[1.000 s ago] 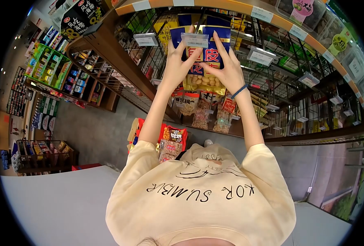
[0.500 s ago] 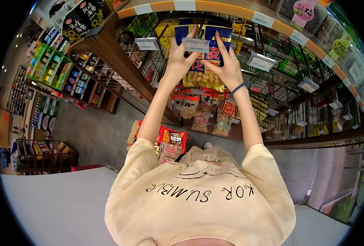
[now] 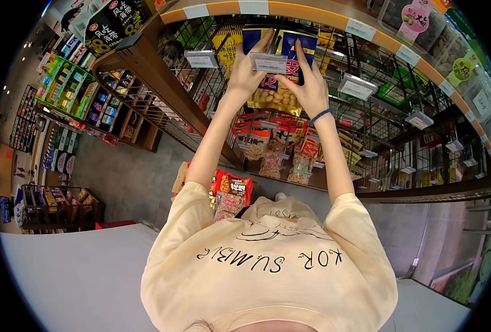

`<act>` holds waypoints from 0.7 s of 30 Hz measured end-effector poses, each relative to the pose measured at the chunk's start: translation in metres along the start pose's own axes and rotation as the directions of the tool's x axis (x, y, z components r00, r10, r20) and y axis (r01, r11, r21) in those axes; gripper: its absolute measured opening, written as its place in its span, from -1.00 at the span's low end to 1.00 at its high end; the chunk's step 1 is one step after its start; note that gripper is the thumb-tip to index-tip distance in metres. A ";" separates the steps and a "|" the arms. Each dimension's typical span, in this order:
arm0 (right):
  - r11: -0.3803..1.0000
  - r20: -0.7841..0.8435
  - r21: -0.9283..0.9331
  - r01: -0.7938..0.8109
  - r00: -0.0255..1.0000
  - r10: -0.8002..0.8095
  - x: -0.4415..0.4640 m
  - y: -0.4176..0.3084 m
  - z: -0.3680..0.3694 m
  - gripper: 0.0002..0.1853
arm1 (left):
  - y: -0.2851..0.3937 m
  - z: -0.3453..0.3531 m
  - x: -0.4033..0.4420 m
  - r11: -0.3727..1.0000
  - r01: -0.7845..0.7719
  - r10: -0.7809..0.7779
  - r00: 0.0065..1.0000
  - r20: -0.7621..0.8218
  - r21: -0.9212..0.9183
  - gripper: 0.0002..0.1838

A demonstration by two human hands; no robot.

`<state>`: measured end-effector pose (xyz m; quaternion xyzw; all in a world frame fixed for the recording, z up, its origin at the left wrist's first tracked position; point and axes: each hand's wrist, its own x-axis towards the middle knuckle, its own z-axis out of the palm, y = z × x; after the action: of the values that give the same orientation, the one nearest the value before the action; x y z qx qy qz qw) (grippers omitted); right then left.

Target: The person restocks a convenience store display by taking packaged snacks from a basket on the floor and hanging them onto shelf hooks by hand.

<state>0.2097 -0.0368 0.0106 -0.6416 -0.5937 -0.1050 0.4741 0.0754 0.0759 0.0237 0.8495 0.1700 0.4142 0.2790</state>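
Observation:
A blue and gold bag of peanuts [image 3: 281,98] hangs on the wire display rack, partly behind a clear price tag [image 3: 269,63]. My left hand [image 3: 246,71] lies along the bag's left side, fingers stretched upward beside the tag. On the other side, my right hand [image 3: 310,88] rests against the bag with its index finger extended up the front and its thumb pointing inward. Both hands touch the bag with fingers apart; neither visibly closes around it. A yellow snack bag [image 3: 227,51] hangs just left of it.
Red snack bags [image 3: 281,135] hang below the peanuts. More red packets [image 3: 231,193] sit in a box near my waist. A wooden shelf post [image 3: 170,94] stands at left, and a shelf edge [image 3: 361,30] curves overhead. Empty-looking wire hooks with price tags [image 3: 357,87] extend right.
The peanut bag's lower edge sits slightly higher, and its top looks a little more upright between my hands. Both hands have shifted slightly right in view and keep nearly the same pose.

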 end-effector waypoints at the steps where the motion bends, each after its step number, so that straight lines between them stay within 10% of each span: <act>1: 1.000 0.001 0.001 -0.001 1.000 0.001 0.001 0.000 0.000 -0.10 | 0.000 0.001 0.001 0.999 0.025 -0.024 1.000 0.016 -0.024 -0.35; 21: 0.957 0.065 -0.283 -0.060 0.994 0.082 -0.002 0.005 -0.002 -0.10 | -0.005 0.013 -0.021 0.980 0.074 -0.042 0.984 -0.175 0.184 -0.40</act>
<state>0.2141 -0.0388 0.0083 -0.7269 -0.5670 -0.1463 0.3588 0.0730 0.0641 0.0009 0.8285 0.2567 0.4586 0.1931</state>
